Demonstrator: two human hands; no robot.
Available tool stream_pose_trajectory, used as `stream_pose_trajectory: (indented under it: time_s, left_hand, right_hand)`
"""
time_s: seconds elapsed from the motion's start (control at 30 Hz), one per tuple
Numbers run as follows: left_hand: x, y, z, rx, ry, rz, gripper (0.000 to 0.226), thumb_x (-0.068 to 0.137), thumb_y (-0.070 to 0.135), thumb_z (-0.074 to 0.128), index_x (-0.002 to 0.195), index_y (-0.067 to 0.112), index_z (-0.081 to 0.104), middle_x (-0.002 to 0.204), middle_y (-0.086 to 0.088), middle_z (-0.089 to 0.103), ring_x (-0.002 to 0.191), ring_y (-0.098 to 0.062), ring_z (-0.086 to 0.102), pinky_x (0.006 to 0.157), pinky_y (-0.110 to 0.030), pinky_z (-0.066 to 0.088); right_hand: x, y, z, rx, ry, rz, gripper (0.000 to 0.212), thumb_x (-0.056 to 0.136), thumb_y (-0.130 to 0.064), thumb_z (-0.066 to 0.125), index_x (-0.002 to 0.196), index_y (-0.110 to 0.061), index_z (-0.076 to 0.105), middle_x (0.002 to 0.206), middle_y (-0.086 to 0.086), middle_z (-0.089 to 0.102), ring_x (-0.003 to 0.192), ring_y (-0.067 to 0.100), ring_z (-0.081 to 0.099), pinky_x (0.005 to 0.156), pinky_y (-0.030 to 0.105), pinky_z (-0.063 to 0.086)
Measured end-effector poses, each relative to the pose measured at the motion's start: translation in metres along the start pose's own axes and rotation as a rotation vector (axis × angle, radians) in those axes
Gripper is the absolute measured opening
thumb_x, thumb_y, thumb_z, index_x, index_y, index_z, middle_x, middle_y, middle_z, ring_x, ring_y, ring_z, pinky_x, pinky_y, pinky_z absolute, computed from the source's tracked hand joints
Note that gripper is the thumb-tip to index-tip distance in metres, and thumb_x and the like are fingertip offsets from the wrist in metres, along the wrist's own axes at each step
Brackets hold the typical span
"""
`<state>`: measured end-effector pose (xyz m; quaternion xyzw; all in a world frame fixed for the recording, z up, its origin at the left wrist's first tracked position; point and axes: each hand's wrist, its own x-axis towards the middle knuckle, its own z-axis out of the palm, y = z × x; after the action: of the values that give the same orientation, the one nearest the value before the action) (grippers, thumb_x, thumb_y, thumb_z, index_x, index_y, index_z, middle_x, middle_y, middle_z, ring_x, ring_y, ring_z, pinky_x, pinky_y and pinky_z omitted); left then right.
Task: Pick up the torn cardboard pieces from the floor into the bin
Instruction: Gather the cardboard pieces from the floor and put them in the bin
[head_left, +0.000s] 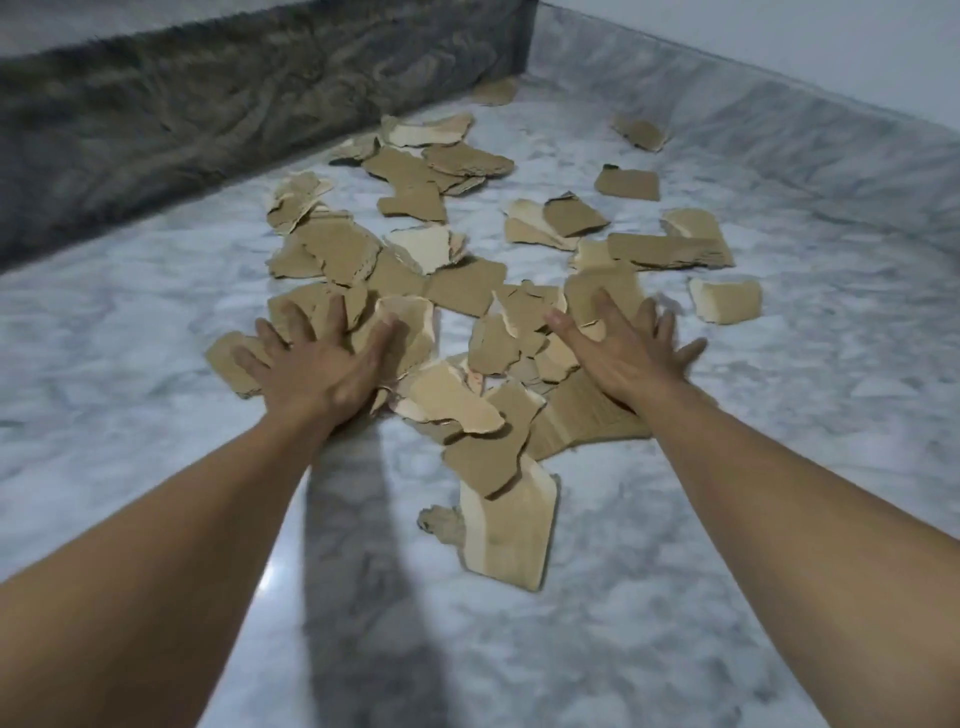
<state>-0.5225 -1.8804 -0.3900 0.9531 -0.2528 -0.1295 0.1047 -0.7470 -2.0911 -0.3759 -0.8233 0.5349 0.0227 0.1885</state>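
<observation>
Now, left hand (317, 364) and right hand (623, 353) splayed flat, fingers released, grasping nothing, pressing on torn brown cardboard pieces (467, 322) scattered across grey-white marble floor (779, 519). Bin unseen. Risk: raking inward leaves far scraps behind, overfull armful sheds pieces.

forearms (779, 499) cut off below, palms hidden

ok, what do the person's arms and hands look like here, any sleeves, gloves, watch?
Both arms are bare as far up as the frame shows, no sleeves visible. The left hand and right hand are ungloved, with no rings, watch or wristband visible. The picture is slightly blurred.
</observation>
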Motion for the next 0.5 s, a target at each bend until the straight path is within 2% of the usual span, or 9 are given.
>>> stream_pose_trajectory:
  time_s: [0.1, 0.17, 0.23, 0.3, 0.37, 0.4, 0.43, 0.5]
  left_hand:
    - [-0.029, 0.036, 0.021, -0.045, 0.052, 0.147, 0.085, 0.087, 0.085, 0.004, 0.159, 0.04, 0.005, 0.169, -0.008, 0.0, 0.154, -0.039, -0.006, 0.119, -0.062, -0.009]
    - [-0.041, 0.052, 0.025, -0.141, 0.099, 0.183, 0.08, 0.095, 0.074, 0.017, 0.161, 0.03, 0.007, 0.168, -0.01, 0.008, 0.154, -0.037, 0.003, 0.122, -0.059, -0.001]
    - [-0.046, 0.058, 0.024, -0.281, 0.167, 0.172, 0.092, 0.092, 0.069, 0.04, 0.161, 0.017, 0.008, 0.166, -0.014, 0.017, 0.152, -0.035, 0.013, 0.122, -0.054, 0.012]
    - [-0.047, 0.056, 0.021, -0.294, 0.222, 0.145, 0.099, 0.087, 0.07, 0.05, 0.16, 0.014, 0.011, 0.165, -0.013, 0.024, 0.151, -0.035, 0.014, 0.122, -0.053, 0.015]
    - [-0.046, 0.046, 0.016, -0.21, 0.29, 0.086, 0.103, 0.081, 0.082, 0.044, 0.16, 0.024, 0.012, 0.166, -0.01, 0.022, 0.154, -0.035, 0.004, 0.122, -0.059, 0.007]
    - [-0.044, 0.038, 0.012, -0.201, 0.291, 0.031, 0.107, 0.076, 0.09, 0.039, 0.16, 0.03, 0.008, 0.168, -0.009, 0.015, 0.154, -0.037, -0.003, 0.119, -0.062, 0.0]
    - [-0.041, 0.031, 0.008, -0.215, 0.259, -0.03, 0.112, 0.071, 0.097, 0.034, 0.16, 0.035, 0.003, 0.169, -0.011, 0.005, 0.153, -0.04, -0.011, 0.116, -0.066, -0.007]
    - [-0.04, 0.02, 0.009, -0.177, 0.129, -0.064, 0.114, 0.07, 0.1, 0.018, 0.16, 0.034, -0.002, 0.168, -0.014, -0.008, 0.15, -0.045, -0.019, 0.115, -0.068, -0.014]
  right_hand:
    - [-0.007, -0.028, 0.01, 0.061, -0.023, -0.138, 0.097, 0.077, -0.096, 0.009, 0.158, -0.044, 0.016, 0.17, 0.006, 0.004, 0.156, 0.03, -0.007, 0.117, 0.066, -0.014]
    - [-0.012, -0.042, 0.017, 0.096, -0.017, -0.204, 0.085, 0.089, -0.084, 0.012, 0.157, -0.035, 0.026, 0.169, 0.003, 0.012, 0.157, 0.025, -0.001, 0.119, 0.063, -0.012]
    - [-0.015, -0.048, 0.023, 0.111, 0.007, -0.22, 0.077, 0.096, -0.075, 0.019, 0.154, -0.026, 0.032, 0.167, 0.002, 0.021, 0.156, 0.023, 0.006, 0.122, 0.059, -0.008]
    - [-0.021, -0.05, 0.025, 0.138, 0.027, -0.221, 0.072, 0.097, -0.068, 0.032, 0.155, -0.026, 0.028, 0.165, 0.001, 0.024, 0.155, 0.023, 0.011, 0.124, 0.054, -0.002]
    - [-0.029, -0.05, 0.021, 0.252, 0.037, -0.206, 0.077, 0.097, -0.061, 0.047, 0.159, -0.028, 0.016, 0.166, 0.001, 0.025, 0.154, 0.024, 0.016, 0.126, 0.049, 0.006]
    - [-0.033, -0.051, 0.018, 0.317, 0.032, -0.187, 0.083, 0.096, -0.057, 0.052, 0.161, -0.028, 0.01, 0.166, 0.002, 0.025, 0.154, 0.024, 0.017, 0.126, 0.048, 0.009]
    - [-0.035, -0.052, 0.017, 0.361, 0.023, -0.172, 0.086, 0.097, -0.056, 0.053, 0.162, -0.028, 0.004, 0.167, 0.002, 0.022, 0.154, 0.025, 0.015, 0.126, 0.048, 0.009]
    - [-0.035, -0.054, 0.019, 0.322, -0.002, -0.171, 0.081, 0.1, -0.064, 0.035, 0.162, -0.027, -0.001, 0.17, 0.003, 0.009, 0.156, 0.023, 0.003, 0.126, 0.047, 0.0]
